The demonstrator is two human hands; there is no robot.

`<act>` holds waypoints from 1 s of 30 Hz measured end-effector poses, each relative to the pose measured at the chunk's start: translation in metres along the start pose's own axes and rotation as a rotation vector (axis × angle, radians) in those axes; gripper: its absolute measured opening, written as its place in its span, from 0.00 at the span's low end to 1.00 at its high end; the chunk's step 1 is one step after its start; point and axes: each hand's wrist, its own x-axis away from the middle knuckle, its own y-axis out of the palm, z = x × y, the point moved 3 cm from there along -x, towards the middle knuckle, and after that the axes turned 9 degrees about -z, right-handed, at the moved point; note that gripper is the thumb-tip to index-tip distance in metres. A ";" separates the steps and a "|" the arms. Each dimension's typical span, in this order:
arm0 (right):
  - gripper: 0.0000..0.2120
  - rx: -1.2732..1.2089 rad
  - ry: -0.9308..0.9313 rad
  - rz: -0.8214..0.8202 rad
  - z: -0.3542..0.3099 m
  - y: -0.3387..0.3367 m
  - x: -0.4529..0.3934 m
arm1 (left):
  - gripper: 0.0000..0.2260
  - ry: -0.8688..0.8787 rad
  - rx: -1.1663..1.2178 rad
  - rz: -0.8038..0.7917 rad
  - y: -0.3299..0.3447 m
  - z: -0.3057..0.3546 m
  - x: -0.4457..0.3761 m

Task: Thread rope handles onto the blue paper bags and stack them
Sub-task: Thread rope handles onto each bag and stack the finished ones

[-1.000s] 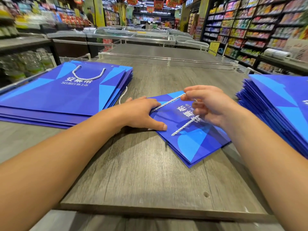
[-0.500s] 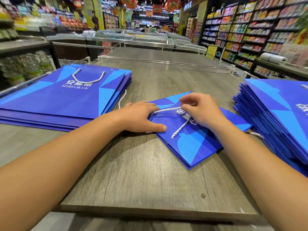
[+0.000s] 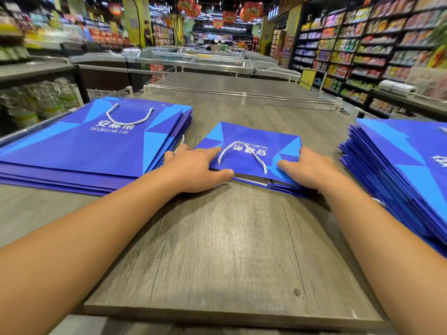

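A flat blue paper bag (image 3: 256, 139) lies on the wooden table (image 3: 229, 238) in front of me, its open edge toward me. A white rope handle (image 3: 243, 151) loops across its top face. My left hand (image 3: 193, 169) holds the bag's near left corner, index finger on top and thumb along the near edge. At the near right corner my right hand (image 3: 308, 169) grips the bag with fingers laid over the top; its thumb is hidden. To the left sits a stack of bags with handles (image 3: 96, 146). A taller stack of blue bags (image 3: 399, 170) stands on the right.
A clear plastic rail (image 3: 242, 99) borders the table's far edge, with chest freezers (image 3: 193, 60) behind it. Store shelves (image 3: 362, 44) line the right side. A person (image 3: 147, 32) stands far back on the left. Bare table lies between me and the bag.
My right hand let go of the rope and moved to the bag's near right corner. The bag has turned square to me, and the handle now lies as a loop on it.
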 end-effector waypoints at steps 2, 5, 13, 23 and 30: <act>0.28 -0.051 -0.021 -0.057 -0.001 0.004 0.003 | 0.33 0.032 -0.037 -0.006 0.001 0.001 0.000; 0.32 -0.370 -0.091 -0.029 -0.005 0.004 0.006 | 0.34 0.011 -0.042 -0.023 0.002 0.001 0.000; 0.11 -1.461 0.000 0.063 -0.007 -0.010 0.015 | 0.40 0.023 0.095 0.118 -0.005 0.002 0.001; 0.13 -1.144 -0.283 0.274 -0.033 -0.005 0.034 | 0.28 0.522 0.113 0.555 -0.013 0.038 0.020; 0.18 -1.068 -0.721 0.440 -0.048 -0.022 0.067 | 0.10 0.531 0.320 0.884 -0.037 0.031 0.034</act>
